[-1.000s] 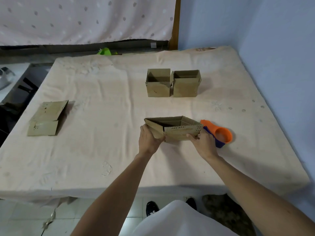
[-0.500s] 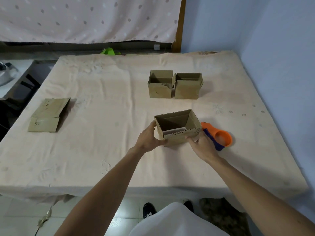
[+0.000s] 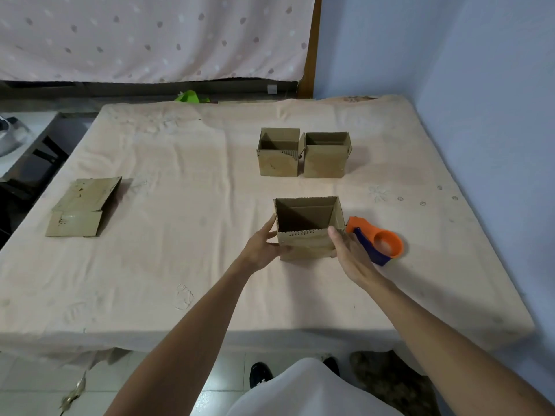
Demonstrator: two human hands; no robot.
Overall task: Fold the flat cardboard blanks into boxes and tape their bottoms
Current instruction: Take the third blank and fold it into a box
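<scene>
View: head camera, the only one.
Task item: open box (image 3: 307, 226) stands mouth up on the cloth-covered surface (image 3: 180, 265), near the front edge and right of centre.
Left hand (image 3: 264, 244): fingers lie up the box's left wall and the thumb is on the near face, grasping that corner.
Right hand (image 3: 351, 253): thumb is on the near face and the fingers wrap the right wall, grasping that corner.
Box axis: the longer side runs left to right, between the two hands.
Bottom: faces down, so taping cannot be judged.
Key relation: tape dispenser (image 3: 375, 240) lies just right of the box, beside the right hand; the right hand is the nearer.
Judged next: tip the box over, then reach for the tape.
Other stock: two standing boxes (image 3: 279, 153) are further back; a flat blank (image 3: 81, 208) lies far left.
</scene>
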